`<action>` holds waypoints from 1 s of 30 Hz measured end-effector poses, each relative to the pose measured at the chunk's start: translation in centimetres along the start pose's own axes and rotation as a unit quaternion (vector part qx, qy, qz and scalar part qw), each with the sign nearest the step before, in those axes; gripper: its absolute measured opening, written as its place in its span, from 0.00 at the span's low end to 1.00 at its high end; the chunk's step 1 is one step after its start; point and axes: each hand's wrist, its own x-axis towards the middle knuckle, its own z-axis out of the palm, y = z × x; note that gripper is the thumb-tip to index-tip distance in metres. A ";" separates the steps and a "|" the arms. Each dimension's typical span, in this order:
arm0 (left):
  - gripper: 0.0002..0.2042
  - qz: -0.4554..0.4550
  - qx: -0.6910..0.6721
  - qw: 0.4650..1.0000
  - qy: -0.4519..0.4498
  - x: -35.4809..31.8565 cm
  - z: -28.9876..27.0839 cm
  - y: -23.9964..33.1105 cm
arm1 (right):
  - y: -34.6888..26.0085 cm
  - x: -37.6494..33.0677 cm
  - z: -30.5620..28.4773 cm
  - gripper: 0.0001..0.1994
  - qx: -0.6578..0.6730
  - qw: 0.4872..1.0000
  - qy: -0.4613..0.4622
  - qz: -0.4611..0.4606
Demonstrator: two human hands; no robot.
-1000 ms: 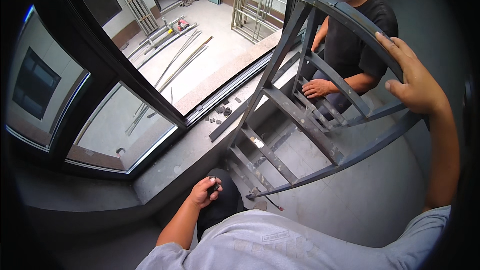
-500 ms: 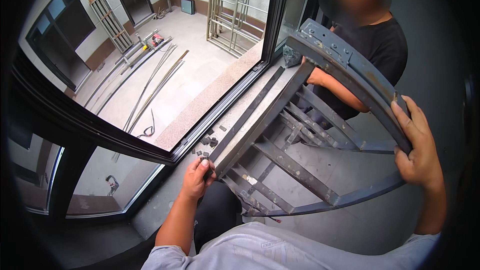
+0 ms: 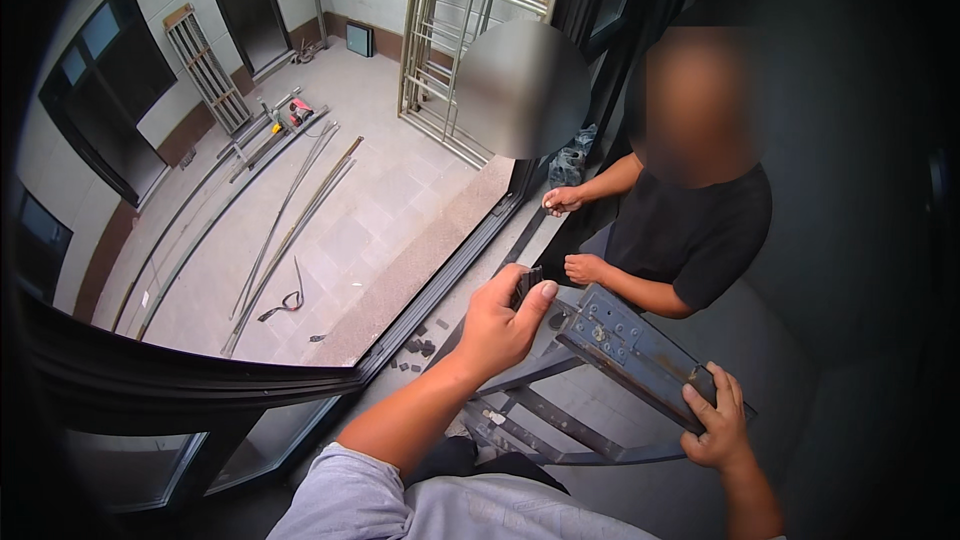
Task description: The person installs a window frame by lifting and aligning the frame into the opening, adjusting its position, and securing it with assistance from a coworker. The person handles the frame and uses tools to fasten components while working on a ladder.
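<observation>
My left hand [image 3: 495, 325] is raised in the middle of the view, its thumb and fingers closed round a few small black blocks [image 3: 526, 284]. My right hand [image 3: 718, 420] grips the near right end of a dark grey metal frame [image 3: 650, 368]. Bolts stud a plate [image 3: 607, 328] on the frame's upper beam, just right of my left hand. Below that beam the frame's slats [image 3: 565, 418] show in part, with my left hand apart from them. More small black blocks [image 3: 425, 348] lie loose on the sill beneath my left forearm.
A co-worker in a black shirt [image 3: 705, 235] stands beyond the frame, both hands near the sill [image 3: 515, 245]. At left is a black window frame [image 3: 200, 375]. Outside lie long metal bars [image 3: 290, 250] and a red power tool [image 3: 298, 112]; scaffold frames [image 3: 425, 60] lean on the wall.
My left hand has lifted up and right from the sill with the black blocks. The metal frame has turned and lowered, my right hand still on it. The co-worker's hands have left the frame.
</observation>
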 end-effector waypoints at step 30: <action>0.13 -0.014 0.288 0.957 0.028 2.5 7.3 3.0 | 0.7 0.3 0.2 0.48 0.032 0.998 -0.030 0.041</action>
